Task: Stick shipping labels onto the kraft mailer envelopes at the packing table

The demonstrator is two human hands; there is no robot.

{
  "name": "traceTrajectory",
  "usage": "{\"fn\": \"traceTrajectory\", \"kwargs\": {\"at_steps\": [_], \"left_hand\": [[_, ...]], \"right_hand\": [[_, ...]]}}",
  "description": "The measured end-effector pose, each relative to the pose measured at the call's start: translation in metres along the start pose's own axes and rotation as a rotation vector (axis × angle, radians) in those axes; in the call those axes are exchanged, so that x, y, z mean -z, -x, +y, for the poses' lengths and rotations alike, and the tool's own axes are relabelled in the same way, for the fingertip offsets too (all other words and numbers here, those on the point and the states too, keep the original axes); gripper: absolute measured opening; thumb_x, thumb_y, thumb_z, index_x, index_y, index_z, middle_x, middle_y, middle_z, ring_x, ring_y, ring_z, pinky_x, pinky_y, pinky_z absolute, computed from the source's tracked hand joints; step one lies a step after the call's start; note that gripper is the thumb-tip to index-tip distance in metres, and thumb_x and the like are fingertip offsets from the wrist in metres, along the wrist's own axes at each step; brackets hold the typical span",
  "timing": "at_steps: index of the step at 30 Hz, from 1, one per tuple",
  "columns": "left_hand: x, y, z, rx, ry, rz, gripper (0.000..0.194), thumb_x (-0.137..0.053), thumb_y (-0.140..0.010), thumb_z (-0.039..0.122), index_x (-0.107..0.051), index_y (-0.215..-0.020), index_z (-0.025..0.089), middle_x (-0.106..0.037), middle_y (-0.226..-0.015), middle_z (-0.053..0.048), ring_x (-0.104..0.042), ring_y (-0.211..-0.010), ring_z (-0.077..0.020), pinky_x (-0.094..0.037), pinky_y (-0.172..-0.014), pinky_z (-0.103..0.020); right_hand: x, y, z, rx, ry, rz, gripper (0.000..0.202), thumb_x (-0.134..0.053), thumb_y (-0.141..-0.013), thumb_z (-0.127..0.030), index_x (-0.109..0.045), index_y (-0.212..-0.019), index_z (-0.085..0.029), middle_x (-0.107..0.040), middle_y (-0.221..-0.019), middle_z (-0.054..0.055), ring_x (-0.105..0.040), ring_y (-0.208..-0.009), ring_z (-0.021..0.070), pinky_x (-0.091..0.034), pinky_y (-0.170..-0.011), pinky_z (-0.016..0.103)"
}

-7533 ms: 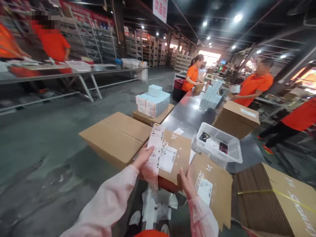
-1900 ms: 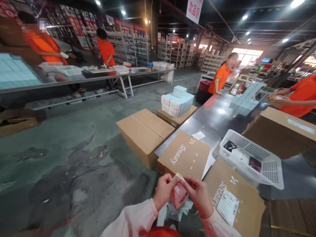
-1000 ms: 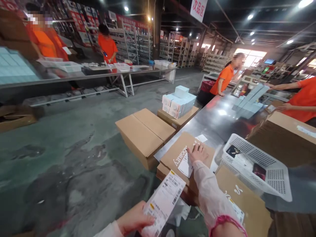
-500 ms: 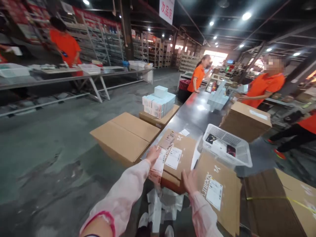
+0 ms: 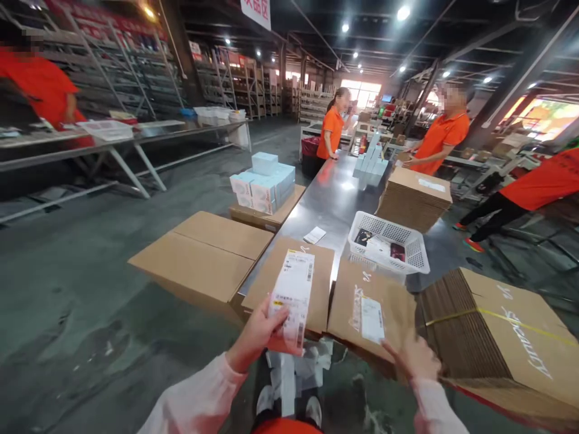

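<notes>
My left hand (image 5: 259,330) is closed on the lower end of a strip of white printed shipping labels (image 5: 295,283). The strip hangs over a flat brown carton (image 5: 260,282) at the near end of the metal table. To the right lies another flattened carton (image 5: 341,304) with handwriting and a white label (image 5: 372,320) on top. My right hand (image 5: 418,357), somewhat blurred, grips this carton's near right corner, thumb on top. Its other fingers are partly hidden, and the cardboard beside them is smeared by motion.
Behind the cartons stands a white plastic basket (image 5: 392,241) with small packs. A strapped stack of flattened cartons (image 5: 515,337) is at right, a large carton (image 5: 203,253) at left. Light-blue boxes (image 5: 265,181) sit beyond it. Several people in orange shirts stand around the tables.
My left hand has lifted the label strip off the left carton. My right hand has moved from that carton to the right one's corner. The view has turned slightly right.
</notes>
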State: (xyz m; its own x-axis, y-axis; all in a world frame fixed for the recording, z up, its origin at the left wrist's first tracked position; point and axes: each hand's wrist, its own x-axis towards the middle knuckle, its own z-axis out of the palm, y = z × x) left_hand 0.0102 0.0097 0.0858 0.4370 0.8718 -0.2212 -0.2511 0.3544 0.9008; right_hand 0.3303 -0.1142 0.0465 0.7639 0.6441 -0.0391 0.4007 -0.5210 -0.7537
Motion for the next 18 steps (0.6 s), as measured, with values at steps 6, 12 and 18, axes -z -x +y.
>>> {"fn": "traceTrajectory", "kwargs": {"at_steps": [6, 12, 18], "left_hand": [[0.0, 0.019, -0.031, -0.035, -0.1, -0.173, 0.071, -0.08, -0.063, 0.041, -0.055, -0.124, 0.016, -0.065, -0.118, -0.012, -0.059, -0.108, -0.0285, -0.047, -0.091, -0.034], [0.015, -0.002, -0.026, -0.064, -0.136, 0.1, 0.045, -0.078, -0.059, 0.05, -0.068, -0.08, 0.011, -0.069, -0.077, -0.007, -0.061, -0.073, -0.02, -0.047, -0.069, -0.029], [0.012, -0.008, -0.045, -0.084, -0.116, 0.203, 0.049, -0.073, -0.059, 0.059, -0.063, -0.069, 0.013, -0.062, -0.065, -0.002, -0.053, -0.062, -0.0141, -0.041, -0.062, -0.026]], "right_hand": [[-0.096, 0.092, -0.096, 0.146, -0.672, -0.695, 0.062, -0.067, -0.063, -0.066, -0.065, -0.101, -0.017, -0.071, -0.105, 0.016, -0.067, -0.095, 0.0306, -0.053, -0.084, 0.046], [-0.118, 0.091, -0.118, 0.232, -0.503, -0.75, 0.058, -0.072, -0.058, -0.062, -0.07, -0.092, -0.015, -0.074, -0.092, 0.014, -0.069, -0.083, 0.0311, -0.056, -0.077, 0.045], [-0.121, 0.055, -0.138, 0.416, -0.252, -0.72, 0.043, -0.065, -0.07, -0.056, -0.076, -0.086, -0.018, -0.075, -0.082, 0.009, -0.069, -0.074, 0.0271, -0.054, -0.066, 0.035]]}}
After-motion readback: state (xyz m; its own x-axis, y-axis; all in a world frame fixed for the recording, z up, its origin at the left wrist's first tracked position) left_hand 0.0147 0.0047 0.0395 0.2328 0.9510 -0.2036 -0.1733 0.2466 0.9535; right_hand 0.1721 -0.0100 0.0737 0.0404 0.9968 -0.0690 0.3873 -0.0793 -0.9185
